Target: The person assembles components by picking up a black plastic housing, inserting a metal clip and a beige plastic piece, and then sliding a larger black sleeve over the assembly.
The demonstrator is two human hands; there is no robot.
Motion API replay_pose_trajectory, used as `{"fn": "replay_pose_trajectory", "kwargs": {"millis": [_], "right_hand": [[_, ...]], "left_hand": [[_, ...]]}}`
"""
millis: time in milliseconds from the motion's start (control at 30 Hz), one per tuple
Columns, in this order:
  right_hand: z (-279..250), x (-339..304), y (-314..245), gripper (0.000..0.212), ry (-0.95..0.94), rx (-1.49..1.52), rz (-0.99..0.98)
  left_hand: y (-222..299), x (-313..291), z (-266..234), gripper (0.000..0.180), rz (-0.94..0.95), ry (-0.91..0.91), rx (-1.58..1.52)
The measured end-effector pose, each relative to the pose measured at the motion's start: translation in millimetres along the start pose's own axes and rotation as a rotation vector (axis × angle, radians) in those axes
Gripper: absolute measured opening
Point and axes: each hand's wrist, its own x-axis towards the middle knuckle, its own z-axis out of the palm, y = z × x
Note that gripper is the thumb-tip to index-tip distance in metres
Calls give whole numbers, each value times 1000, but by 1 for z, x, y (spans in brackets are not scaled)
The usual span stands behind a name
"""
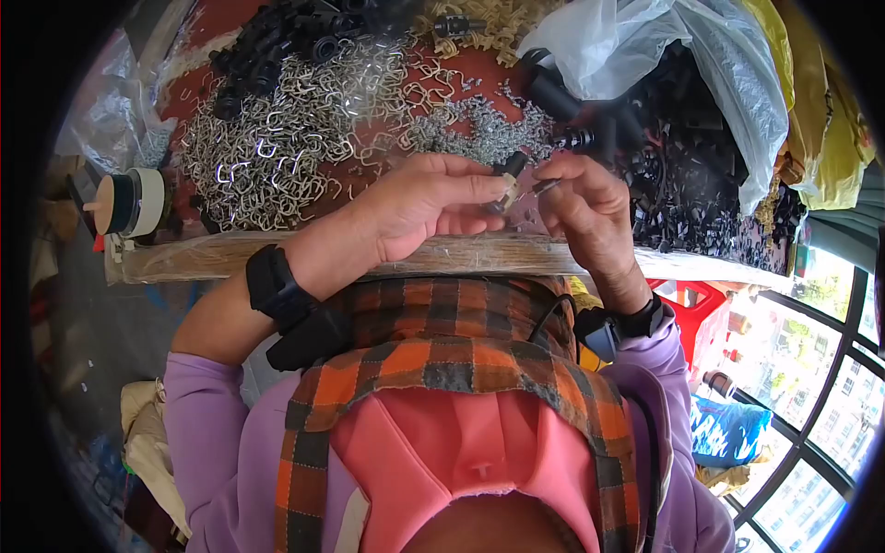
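Over the near edge of a reddish work table [207,88], my left hand [442,195] is closed around a small black and beige plastic part [509,181]. Its thumb and fingers pinch the beige section, and a black end sticks up past them. Close by on the right, my right hand [590,201] pinches a thin, dark, metallic-looking piece [546,187] at its fingertips, pointing toward the plastic part. The piece is too small to name. Just beyond both hands lies a heap of small silvery screw-like pieces [484,129].
Bent metal clips [263,147] form a large pile at the left, with black plastic parts [277,41] behind. Beige parts [493,26] lie at the back. Small black pieces [682,175] and a clear plastic bag [737,83] cover the right. A wooden strip [323,256] borders the front.
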Motion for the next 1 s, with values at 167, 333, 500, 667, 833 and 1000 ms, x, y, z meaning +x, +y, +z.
{"fn": "replay_pose_trajectory", "kwargs": {"millis": [167,333,500,667,833,1000], "right_hand": [[8,2,5,16,-36,144,-139],[20,0,1,15,-25,132,-163],[21,-3,-6,19,-1,-13,-102],[13,-3,9,26,91,-369,-281],[11,-4,12,30,36,-562,-494],[9,-6,16,31,-12,-631,-498]], "left_hand": [[1,0,2,22,-5,-8,-4],[0,-1,4,23,-6,10,20],[-1,-2,6,24,3,10,37],[-1,0,7,24,-15,-15,44],[-1,-1,12,23,-34,-64,112],[-3,1,13,23,-26,-124,181]]}}
